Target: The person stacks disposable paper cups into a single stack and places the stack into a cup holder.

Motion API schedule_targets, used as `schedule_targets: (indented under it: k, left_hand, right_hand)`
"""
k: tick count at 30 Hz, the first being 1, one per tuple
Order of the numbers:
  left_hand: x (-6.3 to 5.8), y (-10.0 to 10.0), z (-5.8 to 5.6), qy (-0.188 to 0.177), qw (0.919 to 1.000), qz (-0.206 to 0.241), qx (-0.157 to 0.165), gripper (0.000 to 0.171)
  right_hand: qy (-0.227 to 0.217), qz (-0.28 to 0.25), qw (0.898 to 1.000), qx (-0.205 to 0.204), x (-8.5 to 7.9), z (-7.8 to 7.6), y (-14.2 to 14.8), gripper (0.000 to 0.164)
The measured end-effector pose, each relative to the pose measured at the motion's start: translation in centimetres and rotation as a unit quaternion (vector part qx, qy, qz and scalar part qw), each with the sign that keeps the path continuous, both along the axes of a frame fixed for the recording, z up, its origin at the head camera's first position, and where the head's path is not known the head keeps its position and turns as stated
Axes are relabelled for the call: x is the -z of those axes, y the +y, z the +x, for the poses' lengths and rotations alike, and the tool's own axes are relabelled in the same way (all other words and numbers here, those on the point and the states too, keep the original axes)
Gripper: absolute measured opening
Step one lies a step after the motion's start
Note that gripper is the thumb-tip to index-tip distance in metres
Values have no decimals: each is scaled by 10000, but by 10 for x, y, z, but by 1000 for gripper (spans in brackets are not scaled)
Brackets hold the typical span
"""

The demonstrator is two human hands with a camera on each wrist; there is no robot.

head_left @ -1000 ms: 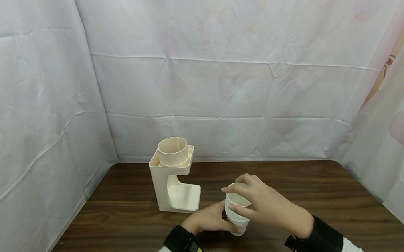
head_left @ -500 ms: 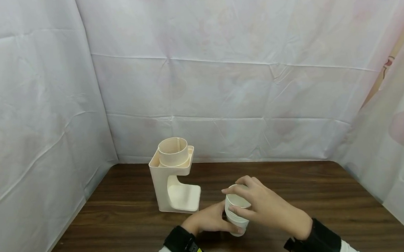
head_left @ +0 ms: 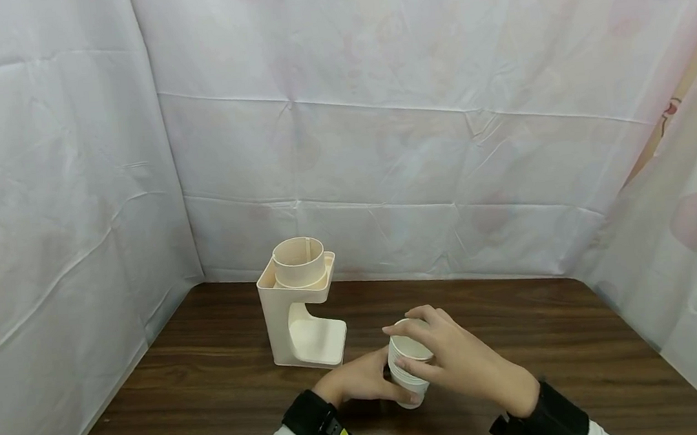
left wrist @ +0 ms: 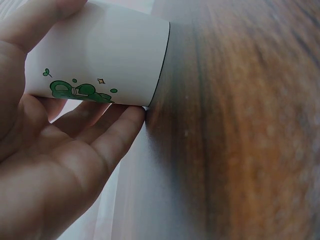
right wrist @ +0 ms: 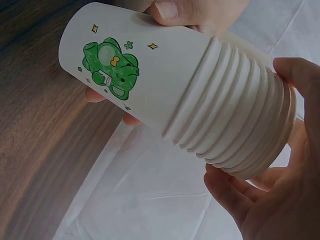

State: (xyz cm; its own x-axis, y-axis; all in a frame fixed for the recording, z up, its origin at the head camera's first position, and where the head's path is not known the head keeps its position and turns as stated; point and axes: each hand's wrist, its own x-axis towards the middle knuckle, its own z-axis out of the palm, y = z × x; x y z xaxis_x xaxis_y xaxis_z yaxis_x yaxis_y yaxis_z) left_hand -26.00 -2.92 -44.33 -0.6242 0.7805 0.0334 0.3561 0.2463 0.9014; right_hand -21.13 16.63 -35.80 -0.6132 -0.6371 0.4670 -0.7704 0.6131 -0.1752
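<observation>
A nested stack of white paper cups (head_left: 407, 372) stands mouth up on the table, close to its front. Several stacked rims show in the right wrist view, with a green cartoon elephant printed on the outermost cup (right wrist: 110, 65). My left hand (head_left: 365, 380) grips the stack low down, thumb on the near side and fingers round the far side; its fingertips (left wrist: 131, 116) reach the cup's base. From above, my right hand (head_left: 454, 353) holds the rims at the top between thumb and fingers. The inside of the top cup is partly hidden by that hand.
Left of the hands stands a cream plastic holder (head_left: 279, 320) with a round tube (head_left: 299, 262) on top and a flat foot. White curtains (head_left: 379, 139) hang round the dark wooden table (head_left: 215, 395). Each wrist wears a black strap with a camera.
The right wrist and forearm have shifted very slightly left and down. Both hands keep their places on the cup stack, and the holder has not moved.
</observation>
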Motion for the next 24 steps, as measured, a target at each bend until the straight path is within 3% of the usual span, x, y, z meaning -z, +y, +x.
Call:
schedule_targets:
  k: [9,15,24]
  left_hand:
    - [0,2,0,44,9999,128,32,69]
    - [0,1,1,56,9999,124,-63,65]
    - [-1,0,2,139,9997,213,-5,69]
  right_hand:
    - [26,16,9999,134,6,0,6,48]
    - [6,69,9993,374,13,1,12,67]
    - [-520,-214,9956,755,27,4,21,96]
